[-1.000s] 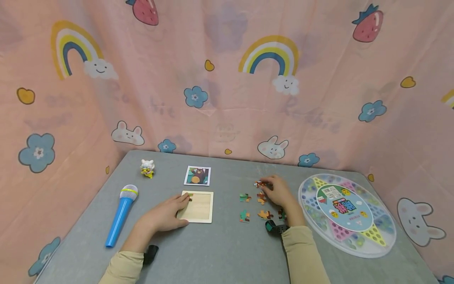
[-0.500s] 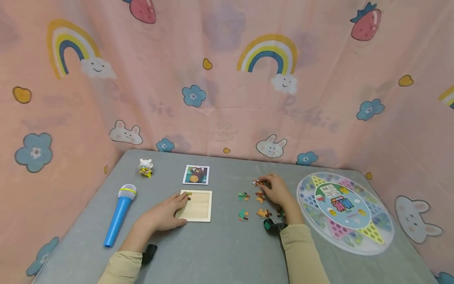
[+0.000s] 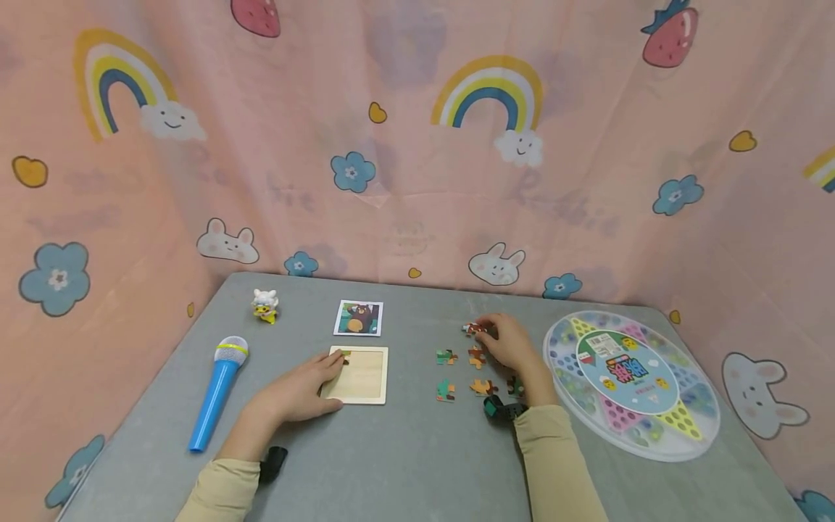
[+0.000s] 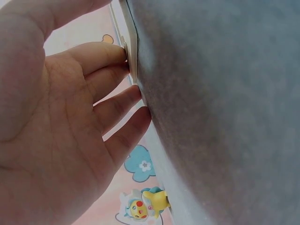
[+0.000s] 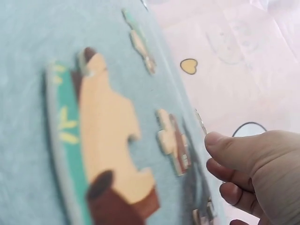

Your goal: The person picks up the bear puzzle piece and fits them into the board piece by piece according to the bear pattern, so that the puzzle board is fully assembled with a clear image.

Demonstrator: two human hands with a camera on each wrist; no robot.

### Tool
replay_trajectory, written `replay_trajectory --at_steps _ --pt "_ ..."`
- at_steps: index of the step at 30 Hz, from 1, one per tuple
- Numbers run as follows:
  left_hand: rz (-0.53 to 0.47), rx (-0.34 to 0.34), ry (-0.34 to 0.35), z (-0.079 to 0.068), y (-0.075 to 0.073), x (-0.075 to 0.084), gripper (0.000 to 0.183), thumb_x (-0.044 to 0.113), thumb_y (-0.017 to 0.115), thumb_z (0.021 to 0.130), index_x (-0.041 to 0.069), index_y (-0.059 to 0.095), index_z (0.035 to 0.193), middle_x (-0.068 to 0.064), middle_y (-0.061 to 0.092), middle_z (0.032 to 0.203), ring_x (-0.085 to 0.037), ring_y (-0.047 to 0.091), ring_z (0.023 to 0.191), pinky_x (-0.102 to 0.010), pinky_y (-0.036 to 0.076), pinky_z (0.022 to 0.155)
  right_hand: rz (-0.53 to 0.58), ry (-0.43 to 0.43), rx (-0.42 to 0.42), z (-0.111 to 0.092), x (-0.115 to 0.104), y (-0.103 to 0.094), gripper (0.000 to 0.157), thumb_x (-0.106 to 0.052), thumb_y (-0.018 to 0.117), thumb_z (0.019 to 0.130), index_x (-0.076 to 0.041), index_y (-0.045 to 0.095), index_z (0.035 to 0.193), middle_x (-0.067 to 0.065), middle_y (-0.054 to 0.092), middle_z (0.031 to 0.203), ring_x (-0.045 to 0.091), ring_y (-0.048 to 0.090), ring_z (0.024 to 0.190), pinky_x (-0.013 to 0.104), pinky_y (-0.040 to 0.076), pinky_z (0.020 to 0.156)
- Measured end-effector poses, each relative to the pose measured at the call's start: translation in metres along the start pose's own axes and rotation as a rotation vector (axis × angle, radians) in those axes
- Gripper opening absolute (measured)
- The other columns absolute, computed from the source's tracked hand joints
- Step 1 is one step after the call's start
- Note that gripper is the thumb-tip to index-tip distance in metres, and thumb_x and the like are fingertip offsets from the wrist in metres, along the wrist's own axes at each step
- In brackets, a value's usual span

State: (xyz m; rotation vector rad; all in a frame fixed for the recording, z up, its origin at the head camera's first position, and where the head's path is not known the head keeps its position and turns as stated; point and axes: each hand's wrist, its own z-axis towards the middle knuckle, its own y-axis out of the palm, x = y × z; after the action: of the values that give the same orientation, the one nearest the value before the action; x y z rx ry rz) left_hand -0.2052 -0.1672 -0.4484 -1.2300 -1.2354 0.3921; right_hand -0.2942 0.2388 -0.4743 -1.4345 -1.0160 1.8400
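Observation:
My left hand rests at the left side of a shallow square wooden puzzle tray, fingers extended. In the left wrist view the fingertips touch its edge. A green and brown puzzle piece sits in the tray's upper left corner, partly behind those fingers. At the back of the loose pieces, my right hand pinches a brown and white puzzle piece near the table. Thumb and fingers cover part of it. Nearer lie several other pieces, including a tan one and a green one.
A bear picture card lies behind the tray. Left of it are a small figurine and a blue toy microphone. A round checkers board lies right of my right arm. A patterned pink curtain hangs behind the table.
The whole head view has shifted slightly up and left. My right hand stays at the brown and white piece, and my left hand keeps its place at the tray.

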Motion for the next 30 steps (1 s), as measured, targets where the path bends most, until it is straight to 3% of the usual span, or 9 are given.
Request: replay_trajectory --at_steps 13,30 --pt "-0.003 -0.001 0.012 0.002 0.000 -0.001 0.078 0.025 0.078 0.096 -0.009 0.043 0.157 -0.026 0.036 0.168 -0.049 0.029 0.156 -0.062 0.030 0.124 0.003 -0.045 0.030 -0.001 -0.018 -0.021 0.032 -0.016 0.069 0.104 0.002 0.069 0.130 0.021 0.071 0.121 0.039 0.065 0.106 0.055 0.054 0.093" --pt "-0.004 -0.007 0.010 -0.001 -0.002 0.000 0.079 0.026 0.078 0.095 -0.008 0.043 0.157 -0.025 0.037 0.167 -0.049 0.029 0.156 -0.062 0.030 0.124 0.099 -0.041 0.062 0.005 -0.035 -0.004 0.028 -0.017 0.072 0.103 0.001 0.073 0.125 0.013 0.071 0.107 0.029 0.062 0.096 0.047 0.053 0.086"
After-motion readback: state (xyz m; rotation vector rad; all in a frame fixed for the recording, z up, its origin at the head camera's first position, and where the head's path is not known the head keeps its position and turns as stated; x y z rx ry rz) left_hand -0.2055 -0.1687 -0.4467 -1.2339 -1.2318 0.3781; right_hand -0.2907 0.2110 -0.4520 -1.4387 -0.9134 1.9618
